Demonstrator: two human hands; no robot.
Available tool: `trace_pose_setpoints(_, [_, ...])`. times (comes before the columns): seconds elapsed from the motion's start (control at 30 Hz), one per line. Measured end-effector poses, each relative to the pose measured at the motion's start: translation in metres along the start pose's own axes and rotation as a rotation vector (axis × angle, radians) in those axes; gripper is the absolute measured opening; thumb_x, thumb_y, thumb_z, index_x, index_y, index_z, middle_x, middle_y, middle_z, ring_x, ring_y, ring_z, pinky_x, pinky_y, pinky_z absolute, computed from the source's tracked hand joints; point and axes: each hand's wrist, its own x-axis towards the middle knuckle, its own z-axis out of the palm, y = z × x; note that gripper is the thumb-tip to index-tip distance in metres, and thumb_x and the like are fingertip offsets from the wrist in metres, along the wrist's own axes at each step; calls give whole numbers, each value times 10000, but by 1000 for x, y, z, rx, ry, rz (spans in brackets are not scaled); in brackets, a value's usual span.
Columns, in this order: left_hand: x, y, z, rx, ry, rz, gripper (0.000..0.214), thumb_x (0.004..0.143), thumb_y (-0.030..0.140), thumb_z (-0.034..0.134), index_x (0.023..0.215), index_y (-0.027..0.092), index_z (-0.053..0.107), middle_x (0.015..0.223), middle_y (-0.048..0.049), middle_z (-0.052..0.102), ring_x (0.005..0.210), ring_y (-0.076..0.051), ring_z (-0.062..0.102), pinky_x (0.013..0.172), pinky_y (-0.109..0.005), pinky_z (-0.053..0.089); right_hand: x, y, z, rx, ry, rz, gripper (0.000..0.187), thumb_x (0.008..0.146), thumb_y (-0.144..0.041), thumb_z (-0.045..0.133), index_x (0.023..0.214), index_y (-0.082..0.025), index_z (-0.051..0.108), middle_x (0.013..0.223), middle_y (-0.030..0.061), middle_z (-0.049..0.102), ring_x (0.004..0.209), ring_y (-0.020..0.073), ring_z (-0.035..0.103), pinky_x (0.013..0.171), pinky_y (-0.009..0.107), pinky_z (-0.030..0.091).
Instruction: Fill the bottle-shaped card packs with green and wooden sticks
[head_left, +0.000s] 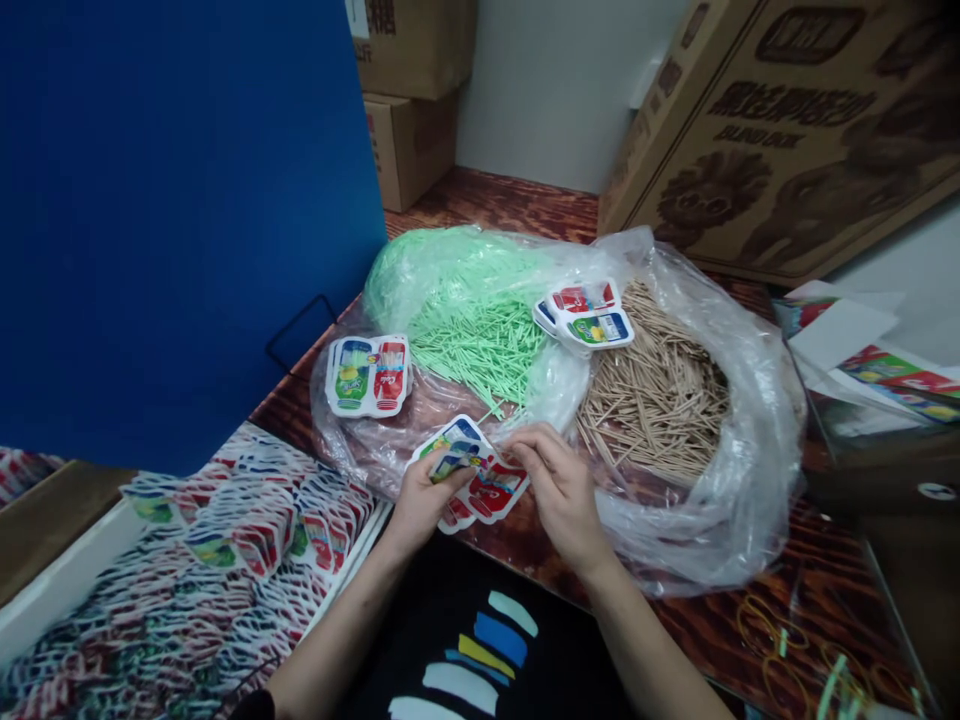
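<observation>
Low in the middle of the head view, my left hand [429,498] is closed around a few flat printed packets [496,490] shaped like a pair of bottles, one side green and blue, the other red. My right hand [556,490] pinches at the top of the red side, its thumb and fingertips together. Whether a thin stick is between them is too small to tell. Just beyond lie green sticks [480,345] and brown sticks [652,390] in clear plastic bags. One packet [367,376] rests at the left, and a small stack of packets [589,315] sits between the stick piles.
A white box [67,590] full of packets stands at the lower left, below a large blue panel [180,220]. Cardboard boxes [795,130] stand at the back. Printed sheets [892,350] lie at the right, with yellow rubber bands [772,640] on the wood-grain table [817,570].
</observation>
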Motion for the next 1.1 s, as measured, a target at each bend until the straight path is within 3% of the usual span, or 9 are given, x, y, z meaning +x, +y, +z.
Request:
trace_pose_setpoints(0.2, [-1,-1,-3,-11,-2,7,242,650,323,776,773,143,670,641,18,658,504,-109,569,497,-214,473,4,-5,-6,-133,-18,-80,122,909,-224,510,928,-219,631,858,30,632,838,187,593,764,318,455])
trace_pose_setpoints(0.33, [-1,-2,-3,-34,2,18,248,650,317,778,810,154,681,668,18,663,554,-122,591,555,-232,493,4,-9,-7,-234,-11,-177,162,916,-205,496,832,-211,634,916,56,625,942,212,561,840,360,435])
trace_pose_setpoints(0.43, [-1,-2,-2,-3,-12,69,222,673,313,762,816,158,688,720,13,670,634,-131,601,630,-240,498,7,-14,-7,-272,14,-198,127,903,-222,535,971,-221,642,1004,72,604,1012,229,530,878,385,421])
trace_pose_setpoints(0.5, [-1,-1,-1,34,-19,100,200,680,306,757,794,156,692,719,14,661,649,-129,588,641,-231,485,8,-17,-6,-265,-43,-233,141,889,-221,563,1012,-224,631,968,66,604,988,227,530,856,379,430])
trace_pose_setpoints(0.63, [-2,2,0,50,-22,116,177,677,290,755,771,156,686,722,16,647,662,-124,563,648,-227,469,9,-18,-4,-206,-63,-228,153,912,-150,487,866,-210,620,834,43,603,868,199,548,778,341,441])
trace_pose_setpoints(0.73, [-2,4,2,66,-24,107,173,681,285,747,782,158,688,737,15,644,670,-123,554,649,-228,464,9,-16,-3,-195,-36,-177,102,888,-155,535,945,-204,604,893,48,614,883,198,553,784,339,441])
trace_pose_setpoints(0.87, [-2,6,6,79,-10,115,160,651,270,757,726,151,680,676,28,621,632,-113,538,630,-218,452,12,-13,0,-208,-97,-255,197,898,-136,492,1036,-215,609,923,50,641,878,195,561,810,357,437])
trace_pose_setpoints(0.97, [-1,6,6,53,10,58,197,633,296,772,715,147,674,659,24,631,602,-117,555,612,-228,466,13,-10,1,-96,1,-214,222,900,-134,478,1043,-234,615,921,34,645,869,179,581,801,339,453])
trace_pose_setpoints(1.1, [1,4,6,-39,21,-16,266,614,319,794,779,144,680,715,-5,683,642,-148,613,636,-259,502,8,-3,3,125,305,-53,95,850,-173,586,926,-230,580,823,-6,597,767,148,585,711,281,477])
